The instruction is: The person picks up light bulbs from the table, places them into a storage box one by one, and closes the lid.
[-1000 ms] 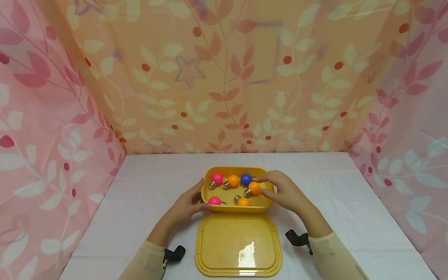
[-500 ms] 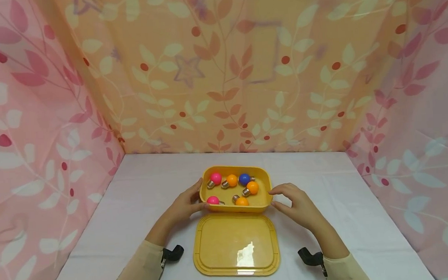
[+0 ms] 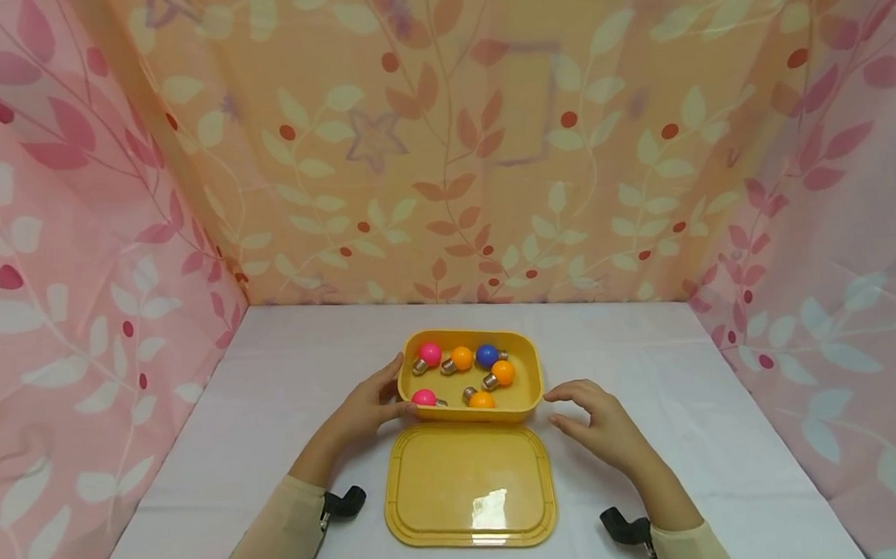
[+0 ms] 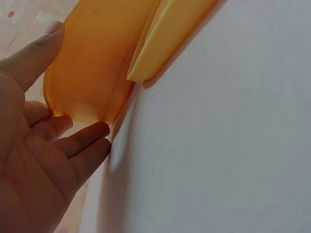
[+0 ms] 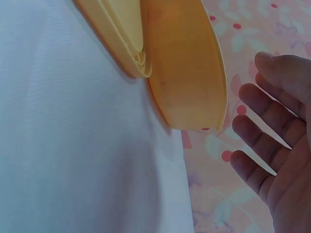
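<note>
A yellow plastic box [image 3: 454, 414] stands in the middle of the table, holding several small light bulbs. Two are pink, such as the back-left bulb [image 3: 430, 354]; three are orange, among them the right-hand bulb [image 3: 503, 372]; one is a blue bulb [image 3: 486, 356]. My left hand [image 3: 363, 408] holds the box's left end, thumb at the front corner and fingers around the side. In the left wrist view its fingertips meet the box wall [image 4: 97, 63]. Just off the right end is my right hand [image 3: 600, 427], fingers loosely bent and apart from the box wall [image 5: 187, 73] in the right wrist view.
A yellow lid [image 3: 442, 488] lies flat right in front of the box. White cloth [image 3: 301, 344] covers the table. A floral curtain [image 3: 446, 229] closes off the back, with pink floral sheets on both sides.
My right hand has left the orange and blue bulbs inside the box and moved right and toward me, beyond the box's right end. The left hand has stayed at the left end.
</note>
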`<state>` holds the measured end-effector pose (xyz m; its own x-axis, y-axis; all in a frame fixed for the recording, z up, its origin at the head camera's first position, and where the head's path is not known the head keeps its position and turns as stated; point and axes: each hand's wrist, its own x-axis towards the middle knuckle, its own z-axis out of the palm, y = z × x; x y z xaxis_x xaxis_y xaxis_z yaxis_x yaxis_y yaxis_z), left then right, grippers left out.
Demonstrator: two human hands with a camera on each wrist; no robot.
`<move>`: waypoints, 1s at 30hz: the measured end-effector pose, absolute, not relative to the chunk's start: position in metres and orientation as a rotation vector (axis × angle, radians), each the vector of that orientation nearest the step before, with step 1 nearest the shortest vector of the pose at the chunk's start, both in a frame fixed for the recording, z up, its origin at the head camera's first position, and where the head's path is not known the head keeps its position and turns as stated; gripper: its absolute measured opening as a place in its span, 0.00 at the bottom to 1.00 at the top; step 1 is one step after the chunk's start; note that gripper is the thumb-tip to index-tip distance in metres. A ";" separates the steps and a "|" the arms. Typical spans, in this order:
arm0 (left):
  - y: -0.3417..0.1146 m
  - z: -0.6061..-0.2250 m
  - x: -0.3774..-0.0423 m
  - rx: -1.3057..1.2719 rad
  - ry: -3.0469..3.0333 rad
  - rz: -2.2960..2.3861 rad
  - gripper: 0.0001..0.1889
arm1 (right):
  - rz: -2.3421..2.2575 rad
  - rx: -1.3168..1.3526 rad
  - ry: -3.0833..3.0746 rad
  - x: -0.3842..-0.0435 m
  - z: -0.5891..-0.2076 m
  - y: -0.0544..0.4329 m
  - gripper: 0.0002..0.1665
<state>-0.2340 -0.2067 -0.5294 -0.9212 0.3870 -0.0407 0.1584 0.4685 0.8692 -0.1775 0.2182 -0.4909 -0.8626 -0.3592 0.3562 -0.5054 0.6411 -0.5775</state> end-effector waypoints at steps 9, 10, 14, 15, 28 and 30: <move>-0.217 -0.520 -0.222 0.491 2.603 1.281 0.57 | 1.059 0.706 -2.664 -0.179 -0.499 0.222 0.20; -0.219 -0.519 -0.219 0.494 2.610 1.261 0.56 | 1.062 0.701 -2.670 -0.178 -0.500 0.223 0.20; -0.226 -0.521 -0.204 0.475 2.615 1.213 0.51 | 1.064 0.685 -2.697 -0.175 -0.500 0.226 0.22; -0.227 -0.522 -0.200 0.467 2.603 1.221 0.50 | 1.069 0.684 -2.705 -0.175 -0.500 0.227 0.22; -0.243 -0.527 -0.165 0.557 2.520 1.204 0.54 | 1.191 0.704 -2.821 -0.172 -0.516 0.233 0.27; -0.244 -0.528 -0.162 0.588 2.502 1.189 0.57 | 1.200 0.738 -2.820 -0.172 -0.519 0.234 0.30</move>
